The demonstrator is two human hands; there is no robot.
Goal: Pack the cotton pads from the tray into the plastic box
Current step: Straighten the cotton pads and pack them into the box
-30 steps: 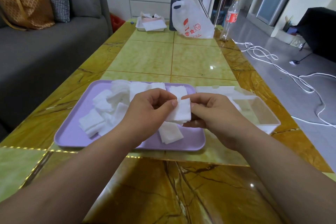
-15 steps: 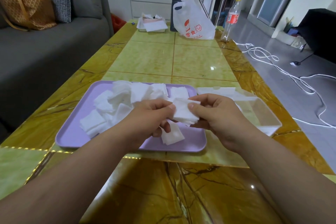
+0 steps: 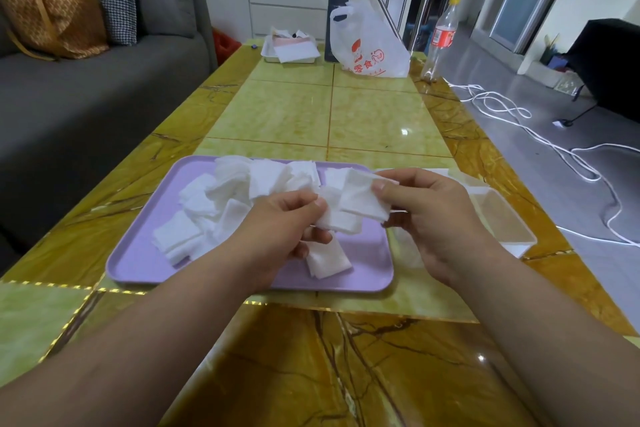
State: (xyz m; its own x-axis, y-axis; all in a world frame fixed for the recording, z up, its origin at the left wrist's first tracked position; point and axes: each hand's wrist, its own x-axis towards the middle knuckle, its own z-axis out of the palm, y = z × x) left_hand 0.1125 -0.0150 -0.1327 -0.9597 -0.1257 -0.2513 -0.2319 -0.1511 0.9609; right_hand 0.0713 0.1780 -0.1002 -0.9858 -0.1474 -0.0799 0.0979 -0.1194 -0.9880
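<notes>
A lilac tray (image 3: 138, 263) lies on the table with several white square cotton pads (image 3: 221, 201) heaped on its left and back. One loose pad (image 3: 327, 258) lies near the tray's front right. My right hand (image 3: 433, 218) pinches a small stack of pads (image 3: 362, 199) above the tray's right side. My left hand (image 3: 280, 232) pinches another pad (image 3: 337, 222) just below that stack. The clear plastic box (image 3: 509, 222) stands right of the tray, partly hidden behind my right hand.
At the table's far end stand a white tray with papers (image 3: 291, 50), a dark flask (image 3: 334, 31), a white plastic bag (image 3: 367, 45) and a bottle (image 3: 440, 42). A grey sofa (image 3: 86, 90) runs along the left. White cables (image 3: 554, 149) lie on the floor to the right.
The two hands have drawn apart: my right hand lifted its stack up and to the right, while my left hand keeps a pad lower down over the tray.
</notes>
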